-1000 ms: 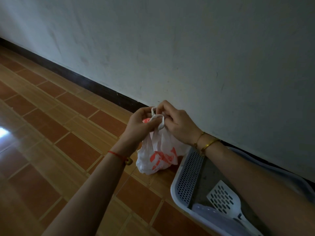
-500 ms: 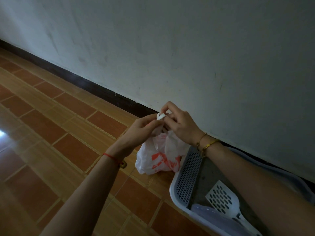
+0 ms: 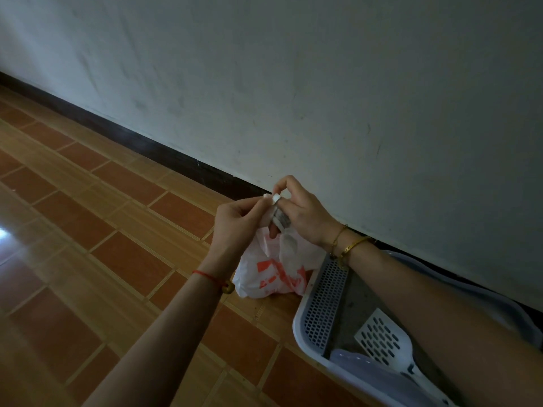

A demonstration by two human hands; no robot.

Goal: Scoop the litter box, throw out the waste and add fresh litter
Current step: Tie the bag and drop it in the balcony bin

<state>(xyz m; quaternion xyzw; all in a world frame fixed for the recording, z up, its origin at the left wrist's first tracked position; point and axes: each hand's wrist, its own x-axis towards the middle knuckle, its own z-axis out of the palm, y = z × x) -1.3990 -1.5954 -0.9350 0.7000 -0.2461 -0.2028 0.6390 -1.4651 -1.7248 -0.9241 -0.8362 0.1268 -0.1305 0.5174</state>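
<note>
Tiled floor (image 3: 88, 230) by the wall: left hand (image 3: 235, 221) and right hand (image 3: 299, 212) both pinch the bag handles (image 3: 276, 201) between them. Plastic bag (image 3: 276, 271) hangs straight below, so the knot pulls sideways, probably

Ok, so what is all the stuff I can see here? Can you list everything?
bag: 1, white with orange print, on the floor beside the litter box, its handles pinched by both hands
litter box: 1, pale plastic with a grey perforated panel, lower right by the wall
scoop: 1, white, slotted, lying inside the litter box
floor: 1, orange and tan tiles, left and bottom
wall: 1, pale grey with a dark baseboard, across the top
bracelets: 2, gold, on the right wrist
string: 1, red with a bead, on the left wrist
left hand: 1, holding a bag handle
right hand: 1, holding a bag handle
</note>
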